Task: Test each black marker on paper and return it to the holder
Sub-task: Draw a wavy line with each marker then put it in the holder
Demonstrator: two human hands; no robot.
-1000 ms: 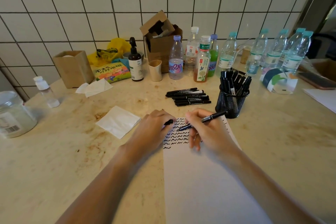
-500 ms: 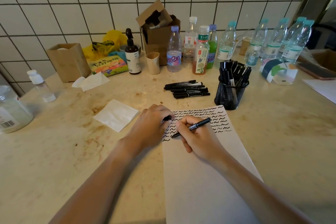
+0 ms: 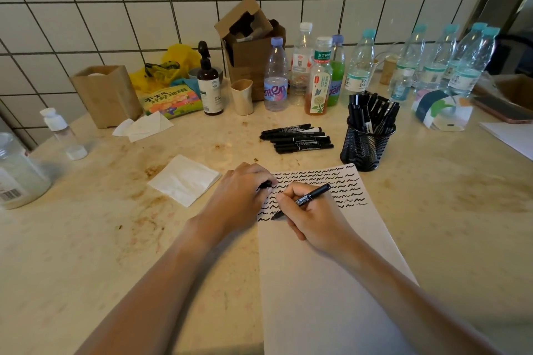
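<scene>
A white sheet of paper [image 3: 326, 282] lies in front of me, its top covered with rows of black squiggles. My right hand [image 3: 314, 217] grips a black marker [image 3: 310, 198] with its tip down on the paper at the left end of the lowest row. My left hand [image 3: 243, 196] rests at the paper's left edge and pinches the marker's black cap [image 3: 264, 184]. A black mesh holder [image 3: 364, 144] full of markers stands just past the paper's top right corner. Several more black markers [image 3: 297, 138] lie in a row on the counter left of the holder.
A folded white napkin [image 3: 184, 179] lies left of my left hand. Plastic bottles [image 3: 357, 66], a cardboard box [image 3: 253, 43], a pump bottle [image 3: 209, 83] and a small cup [image 3: 242, 96] line the tiled wall. A jar [image 3: 17, 179] stands at the far left.
My right hand has drawn the marker back and left, from the upper rows down to the left end of the lowest row. My left hand has kept its hold on the cap.
</scene>
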